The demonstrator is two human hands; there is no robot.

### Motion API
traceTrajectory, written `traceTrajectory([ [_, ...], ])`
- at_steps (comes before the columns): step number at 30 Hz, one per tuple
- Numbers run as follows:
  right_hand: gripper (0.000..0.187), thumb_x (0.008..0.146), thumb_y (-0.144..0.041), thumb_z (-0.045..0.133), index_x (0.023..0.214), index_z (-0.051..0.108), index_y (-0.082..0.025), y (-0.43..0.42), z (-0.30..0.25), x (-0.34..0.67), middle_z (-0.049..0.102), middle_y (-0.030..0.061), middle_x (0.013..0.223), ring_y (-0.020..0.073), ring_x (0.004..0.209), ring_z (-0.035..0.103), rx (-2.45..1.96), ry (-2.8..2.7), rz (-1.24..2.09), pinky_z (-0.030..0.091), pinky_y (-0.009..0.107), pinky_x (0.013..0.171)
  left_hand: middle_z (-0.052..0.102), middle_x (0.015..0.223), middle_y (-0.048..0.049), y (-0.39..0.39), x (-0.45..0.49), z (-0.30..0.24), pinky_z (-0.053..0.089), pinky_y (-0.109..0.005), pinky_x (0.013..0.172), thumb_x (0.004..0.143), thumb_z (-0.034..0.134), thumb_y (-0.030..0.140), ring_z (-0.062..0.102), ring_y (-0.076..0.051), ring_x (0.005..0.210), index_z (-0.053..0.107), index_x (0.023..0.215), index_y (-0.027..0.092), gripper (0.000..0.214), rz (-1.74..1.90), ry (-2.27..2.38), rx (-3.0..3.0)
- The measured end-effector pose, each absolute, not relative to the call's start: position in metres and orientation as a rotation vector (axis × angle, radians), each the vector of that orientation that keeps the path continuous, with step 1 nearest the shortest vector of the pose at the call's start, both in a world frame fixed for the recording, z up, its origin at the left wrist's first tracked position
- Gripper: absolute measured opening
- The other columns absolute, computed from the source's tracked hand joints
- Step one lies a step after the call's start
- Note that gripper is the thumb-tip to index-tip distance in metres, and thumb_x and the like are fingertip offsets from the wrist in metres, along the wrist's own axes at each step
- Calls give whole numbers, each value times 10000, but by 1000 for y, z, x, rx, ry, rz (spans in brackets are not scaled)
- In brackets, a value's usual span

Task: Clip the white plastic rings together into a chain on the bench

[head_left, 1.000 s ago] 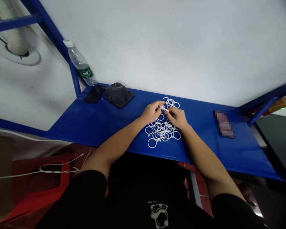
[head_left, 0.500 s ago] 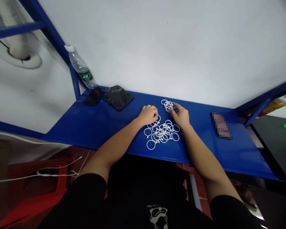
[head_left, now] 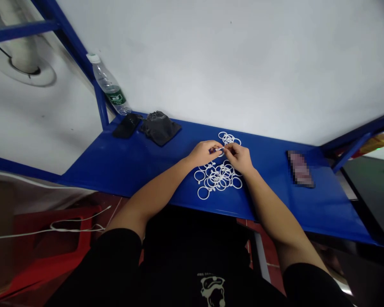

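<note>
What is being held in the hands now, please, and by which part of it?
A small white piece is held between the fingertips of the left hand and right hand; the fingers hide which part is gripped.

1. One camera, worn on the person's head, gives the sole view, looking forward and down over the black shirt (head_left: 179, 243).
2. It faces the white wall (head_left: 211, 64), which fills the upper part, while the blue table (head_left: 153, 164) spans the middle.
3. The left hand (head_left: 205, 153) and right hand (head_left: 239, 157) appear small near the centre, at middle range.
4. The wide frame also takes in the bottle (head_left: 115, 96) at left and the red stool (head_left: 56, 260) at lower left.
</note>
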State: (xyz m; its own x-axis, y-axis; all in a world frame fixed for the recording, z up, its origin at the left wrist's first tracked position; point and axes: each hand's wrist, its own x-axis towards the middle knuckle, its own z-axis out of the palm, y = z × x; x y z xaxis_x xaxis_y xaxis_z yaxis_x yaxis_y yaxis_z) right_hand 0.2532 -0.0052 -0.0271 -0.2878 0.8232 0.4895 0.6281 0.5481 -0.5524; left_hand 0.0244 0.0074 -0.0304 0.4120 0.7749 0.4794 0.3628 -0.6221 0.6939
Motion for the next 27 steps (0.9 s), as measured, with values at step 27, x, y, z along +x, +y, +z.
traceTrajectory([
  [27, 227, 951, -447, 724, 1043, 768, -244, 4, -31, 263, 780, 16, 762, 203, 636, 693, -1370, -1818, 131, 544, 330, 661, 790, 1316, -90, 30, 4, -33, 562, -520, 1190, 937, 715, 128, 732, -268, 1245, 800, 1230, 223, 320, 1039, 993, 2352],
])
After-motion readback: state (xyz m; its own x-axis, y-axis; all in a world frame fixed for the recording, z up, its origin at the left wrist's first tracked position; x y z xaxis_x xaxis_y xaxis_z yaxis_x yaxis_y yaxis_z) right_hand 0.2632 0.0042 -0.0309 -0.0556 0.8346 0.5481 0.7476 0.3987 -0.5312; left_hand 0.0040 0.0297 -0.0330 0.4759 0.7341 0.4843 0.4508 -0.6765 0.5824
